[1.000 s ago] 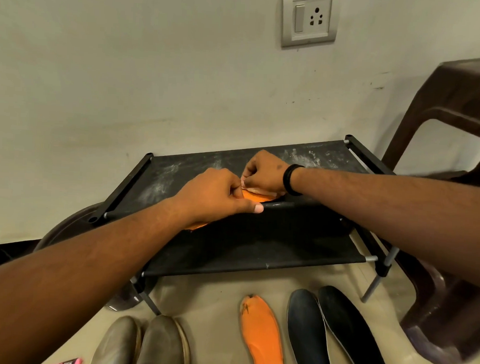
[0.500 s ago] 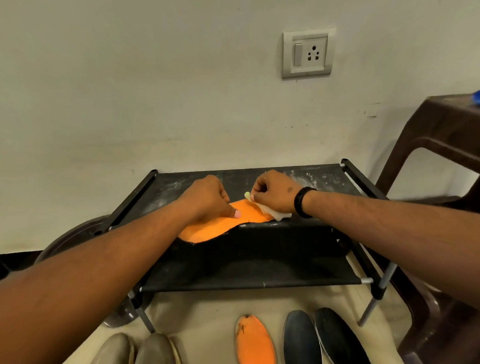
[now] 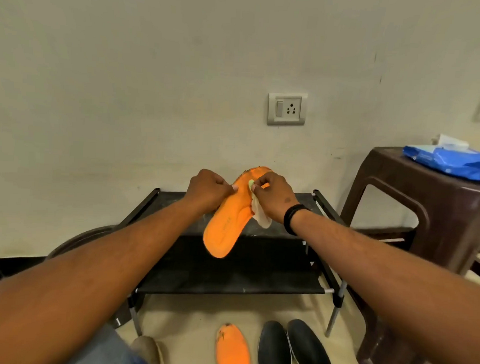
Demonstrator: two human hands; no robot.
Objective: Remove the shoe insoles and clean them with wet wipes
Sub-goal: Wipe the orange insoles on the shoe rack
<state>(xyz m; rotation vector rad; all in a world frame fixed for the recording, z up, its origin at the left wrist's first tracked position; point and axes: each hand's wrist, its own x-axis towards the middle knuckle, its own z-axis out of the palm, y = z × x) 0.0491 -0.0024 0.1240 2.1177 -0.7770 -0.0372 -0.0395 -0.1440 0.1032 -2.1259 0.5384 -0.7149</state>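
I hold an orange insole (image 3: 226,225) up in the air above the black shoe rack (image 3: 228,270), its toe end tilted up toward the wall. My left hand (image 3: 206,192) grips its left edge near the toe. My right hand (image 3: 272,199) presses a crumpled white wet wipe (image 3: 260,215) against the insole's right edge. On the floor in front of the rack lie a second orange insole (image 3: 232,351) and two black insoles (image 3: 291,351) side by side.
A brown plastic stool (image 3: 415,213) stands at the right with a blue wet-wipes pack (image 3: 454,162) on top. The toes of a grey pair of shoes (image 3: 148,349) show at the bottom left. A wall socket (image 3: 287,109) sits above the rack.
The orange insole has been lifted off the rack's top shelf and tilted upright. Both hands rose with it, and the view tilted upward, bringing the stool top and wipes pack into sight.
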